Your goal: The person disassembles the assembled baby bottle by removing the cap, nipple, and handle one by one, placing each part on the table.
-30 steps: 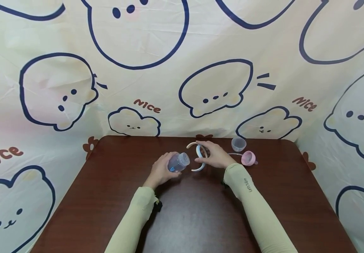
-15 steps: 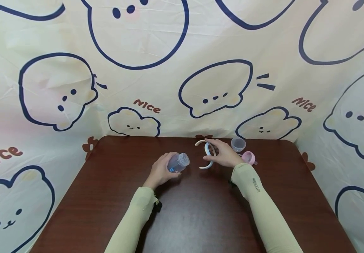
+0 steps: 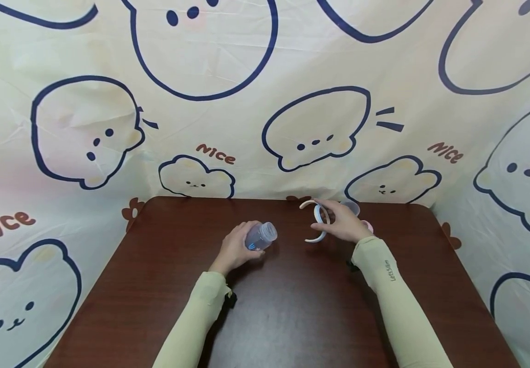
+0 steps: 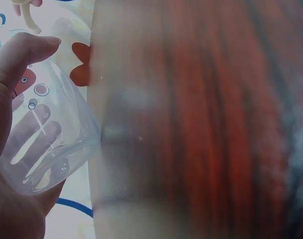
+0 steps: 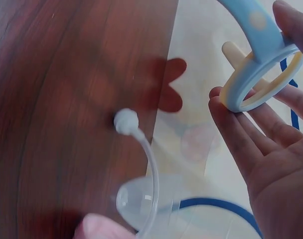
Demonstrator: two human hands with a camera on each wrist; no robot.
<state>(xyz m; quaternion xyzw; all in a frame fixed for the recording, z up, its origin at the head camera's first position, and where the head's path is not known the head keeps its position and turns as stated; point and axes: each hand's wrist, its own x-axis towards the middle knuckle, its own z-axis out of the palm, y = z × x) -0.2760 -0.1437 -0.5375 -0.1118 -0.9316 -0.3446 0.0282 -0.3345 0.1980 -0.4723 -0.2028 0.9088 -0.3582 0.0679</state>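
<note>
My left hand (image 3: 234, 248) grips a clear baby bottle (image 3: 260, 236), tilted with its open neck toward the right. The left wrist view shows printed pictures on the bottle's wall (image 4: 67, 124) and fingers seen through it. Apart from it, on the right, my right hand (image 3: 344, 223) holds a bottle handle ring (image 3: 318, 214) with two curved arms, blue and cream. In the right wrist view the thumb and fingertips pinch the ring (image 5: 263, 52). Partly hidden behind this hand are a clear cup-shaped cover (image 3: 352, 207) and a pink cap (image 3: 368, 226).
A thin clear straw (image 5: 154, 184) with a white ball end (image 5: 126, 122) rises beside the pink cap in the right wrist view. A brown table (image 3: 265, 317) lies beneath, with a printed cloth (image 3: 246, 122) along its back and sides.
My right hand has moved right and slightly back with the handle ring, away from the bottle, and now covers part of the pink cap and clear cover. The left hand and bottle stay put.
</note>
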